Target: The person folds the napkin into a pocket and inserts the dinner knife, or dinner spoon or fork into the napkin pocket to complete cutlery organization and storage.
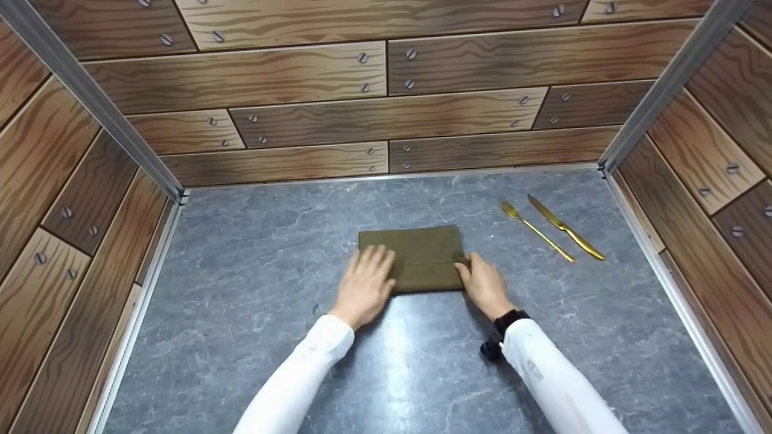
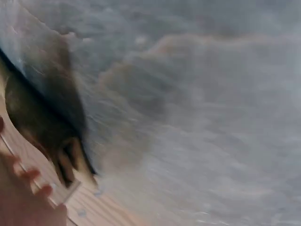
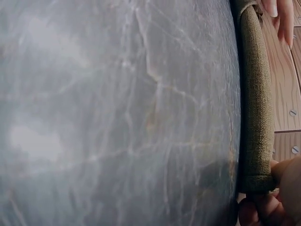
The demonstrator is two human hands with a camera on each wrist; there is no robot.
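Observation:
A folded olive-green cloth (image 1: 425, 247) lies flat on the grey marbled surface, layered into a rectangle with a fold line across its front part. My left hand (image 1: 364, 284) rests on its left side, fingers extended over the fabric. At the right edge, my right hand (image 1: 484, 286) pinches the cloth. The right wrist view shows the cloth's thick front fold (image 3: 256, 103) side-on, with the right thumb (image 3: 281, 172) above the corner and curled fingers beneath. Blurred in the left wrist view, the cloth (image 2: 37, 113) sits beside the left fingertips (image 2: 44, 192).
To the right of the cloth lie a gold fork (image 1: 537, 231) and a gold knife (image 1: 567, 228), side by side at a slant. Wood-patterned walls (image 1: 313, 120) with metal edging (image 1: 627, 96) enclose the surface at the back, left and right.

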